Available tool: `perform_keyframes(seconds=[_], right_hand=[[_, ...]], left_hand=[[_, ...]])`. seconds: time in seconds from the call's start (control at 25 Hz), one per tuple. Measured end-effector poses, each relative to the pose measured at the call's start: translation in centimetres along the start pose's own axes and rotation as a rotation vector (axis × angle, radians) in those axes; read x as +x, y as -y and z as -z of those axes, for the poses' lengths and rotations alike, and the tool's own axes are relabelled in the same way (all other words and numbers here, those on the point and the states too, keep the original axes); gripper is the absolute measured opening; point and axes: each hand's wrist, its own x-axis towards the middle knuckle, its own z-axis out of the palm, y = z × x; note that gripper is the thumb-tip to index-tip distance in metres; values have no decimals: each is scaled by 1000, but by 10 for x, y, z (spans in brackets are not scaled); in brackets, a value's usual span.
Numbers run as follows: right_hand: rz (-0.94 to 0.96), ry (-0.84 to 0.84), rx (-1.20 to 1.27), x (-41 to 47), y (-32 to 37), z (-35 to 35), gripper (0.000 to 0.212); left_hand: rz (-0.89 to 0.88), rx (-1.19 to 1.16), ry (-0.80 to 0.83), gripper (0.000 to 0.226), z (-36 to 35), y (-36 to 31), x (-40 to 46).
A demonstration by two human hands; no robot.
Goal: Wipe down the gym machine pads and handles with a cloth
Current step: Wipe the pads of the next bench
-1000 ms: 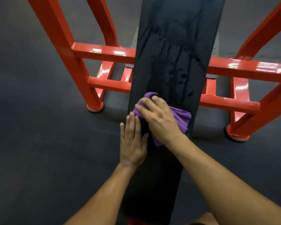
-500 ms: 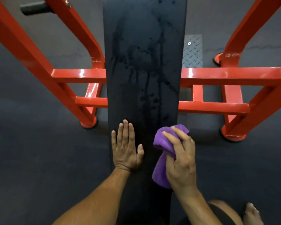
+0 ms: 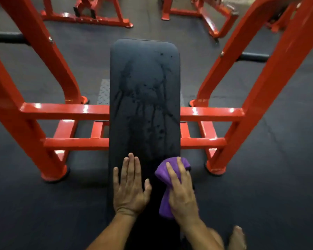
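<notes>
The right hand (image 3: 183, 193), low and right of centre in the frame, has its fingers curled round a bunched purple cloth (image 3: 167, 186) and presses it against the right edge of the long black pad (image 3: 145, 98). The left hand (image 3: 129, 186) lies just beside it, flat on the pad with straight fingers spread, holding nothing and apparently bracing.

The step in hand looks like wiping the pad: the near end by the hands appears dull and dry, while dark wet streaks and droplets (image 3: 152, 109) run down the pad's middle and toward its far end at upper centre. Next, I judge, the cloth should be pushed up along the pad through those streaks, in overlapping passes from edge to edge, before turning to any handles.

The red steel frame (image 3: 61, 110) flanks the pad on both sides, standing on dark rubber floor (image 3: 260, 177); more red machines (image 3: 197, 11) sit along the top of the frame.
</notes>
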Motion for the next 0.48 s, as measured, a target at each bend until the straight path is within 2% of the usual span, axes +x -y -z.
perform_keyframes(seconds=[0.28, 0.48], right_hand=[[50, -205, 137, 159, 16, 6, 71], [122, -144, 226, 156, -7, 8, 69]], left_hand=[[-16, 63, -54, 88, -10, -2, -2], [-19, 112, -41, 90, -11, -3, 0]])
